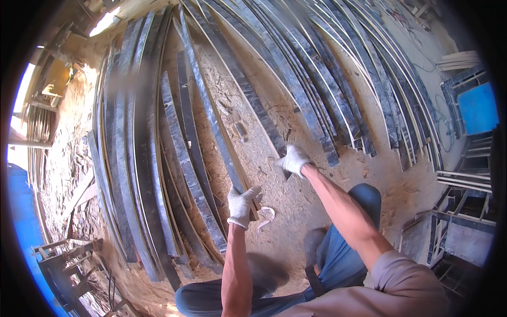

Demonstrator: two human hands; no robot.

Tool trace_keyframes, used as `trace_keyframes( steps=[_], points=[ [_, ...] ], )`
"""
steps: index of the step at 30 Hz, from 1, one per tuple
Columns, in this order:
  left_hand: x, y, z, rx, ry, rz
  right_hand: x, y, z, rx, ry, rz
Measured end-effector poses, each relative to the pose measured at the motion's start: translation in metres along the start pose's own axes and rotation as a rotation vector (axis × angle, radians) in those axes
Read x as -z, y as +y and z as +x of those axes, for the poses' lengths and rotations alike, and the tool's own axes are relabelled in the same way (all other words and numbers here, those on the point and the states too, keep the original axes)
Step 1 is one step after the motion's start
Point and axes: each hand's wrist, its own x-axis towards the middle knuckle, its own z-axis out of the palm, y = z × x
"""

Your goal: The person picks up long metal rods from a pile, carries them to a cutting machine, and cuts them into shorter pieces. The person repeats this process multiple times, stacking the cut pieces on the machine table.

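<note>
My left hand point(242, 203), in a white work glove, grips the near end of a long dark plywood strip point(211, 113) that runs away up the picture. My right hand point(293, 159), also gloved, holds the near end of another long dark strip point(248, 92) just to the right. Both strips rest on a sawdust-covered floor point(296, 203). My knees in blue trousers show at the bottom.
Several dark strips lie in a fanned pile on the left point(137, 158) and another pile on the right point(359, 90). A white scrap point(266, 215) lies by my left hand. Wooden frames point(465, 211) stand right, a blue panel point(478, 108) behind; rubble lies left.
</note>
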Motion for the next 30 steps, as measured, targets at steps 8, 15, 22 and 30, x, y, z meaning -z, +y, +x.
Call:
trace_keyframes(
  steps=[8, 15, 22, 30],
  points=[
    [-0.006, 0.107, -0.087, 0.03, -0.241, -0.441, 0.051, -0.044, -0.182, 0.251, -0.514, 1.033],
    [-0.026, 0.177, -0.204, 0.073, -0.309, -0.5, 0.124, -0.091, -0.31, 0.176, -0.647, 1.056],
    [-0.027, 0.255, -0.343, 0.263, -0.443, -0.572, 0.204, -0.128, -0.434, 0.141, -0.748, 0.843],
    [-0.053, 0.347, -0.453, 0.296, -0.588, -0.7, 0.297, -0.176, -0.533, 0.155, -0.805, 0.818]
  ],
)
